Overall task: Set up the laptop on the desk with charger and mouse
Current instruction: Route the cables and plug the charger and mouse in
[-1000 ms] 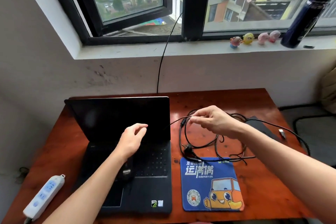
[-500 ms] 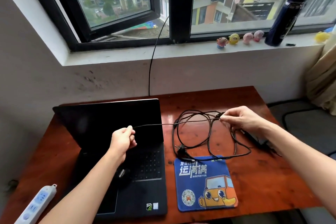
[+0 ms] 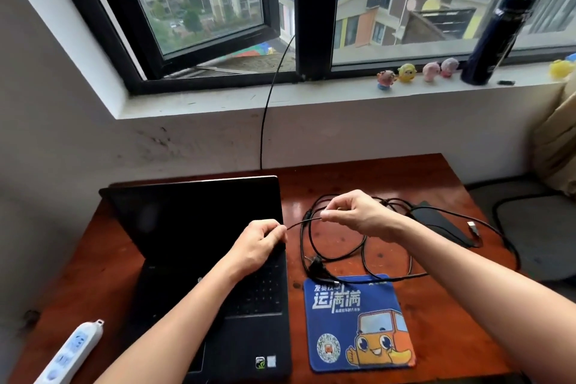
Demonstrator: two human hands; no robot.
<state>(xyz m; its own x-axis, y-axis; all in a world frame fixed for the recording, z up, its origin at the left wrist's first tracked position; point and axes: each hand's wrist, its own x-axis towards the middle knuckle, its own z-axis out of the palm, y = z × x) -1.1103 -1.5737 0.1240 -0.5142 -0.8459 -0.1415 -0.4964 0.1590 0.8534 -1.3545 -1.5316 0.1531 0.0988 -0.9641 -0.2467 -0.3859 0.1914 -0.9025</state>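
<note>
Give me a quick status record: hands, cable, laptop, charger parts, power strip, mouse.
left hand: pinches cable by the laptop's right screen edge
right hand: pinches the same cable, over its loops
cable: nearly straight between the hands; rest looped on desk
laptop: open, screen dark
brick: on desk, right of the loops
plug: on desk behind mouse pad, in no socket
power strip: desk's front left corner
mouse: not visible
</note>
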